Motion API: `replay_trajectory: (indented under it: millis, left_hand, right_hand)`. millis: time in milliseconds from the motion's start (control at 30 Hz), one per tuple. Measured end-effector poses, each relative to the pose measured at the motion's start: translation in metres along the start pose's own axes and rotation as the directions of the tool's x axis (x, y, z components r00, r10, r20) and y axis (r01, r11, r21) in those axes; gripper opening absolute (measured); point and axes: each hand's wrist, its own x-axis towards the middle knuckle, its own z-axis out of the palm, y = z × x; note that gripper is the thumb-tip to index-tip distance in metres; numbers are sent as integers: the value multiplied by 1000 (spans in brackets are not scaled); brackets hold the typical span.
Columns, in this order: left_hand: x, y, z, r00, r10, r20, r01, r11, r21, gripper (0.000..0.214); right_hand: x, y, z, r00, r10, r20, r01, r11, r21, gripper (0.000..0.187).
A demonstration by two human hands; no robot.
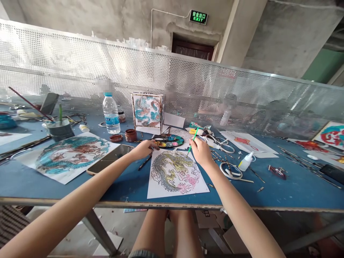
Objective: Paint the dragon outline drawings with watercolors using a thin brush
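A paper sheet with a dragon drawing (174,173), partly coloured yellow and pink, lies on the blue table (290,190) in front of me. My right hand (201,150) is closed on a green paintbrush (192,141), whose tip points down at the upper right of the drawing. My left hand (143,148) rests with curled fingers at the sheet's top left corner, next to a round paint palette (168,140). What the left fingers hold, if anything, is hidden.
A phone (110,159) and a finished teal dragon painting (68,154) lie to the left. A water bottle (111,113), small brown jars (130,135), a painted lantern box (147,111), a glue bottle (245,162), tape rolls and sticks lie around. A perforated metal screen (215,93) backs the table.
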Motion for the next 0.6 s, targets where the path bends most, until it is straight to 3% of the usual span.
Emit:
replay_trajectory:
  millis: [133,367,600]
  left_hand:
    - [-1,1,-2,999,-2,32,0,998,60,42]
    - [-2,4,-3,999,13,40,-16,996,89,43]
    - [-1,2,-2,999,9,37,-13,992,126,44]
  right_hand:
    - [-2,-2,5,998,-62,18,60,993,101,26]
    - [-3,-3,10,996,-50,73,38,985,166,22]
    - [0,4,8,999,26,45,-24,999,-39,22]
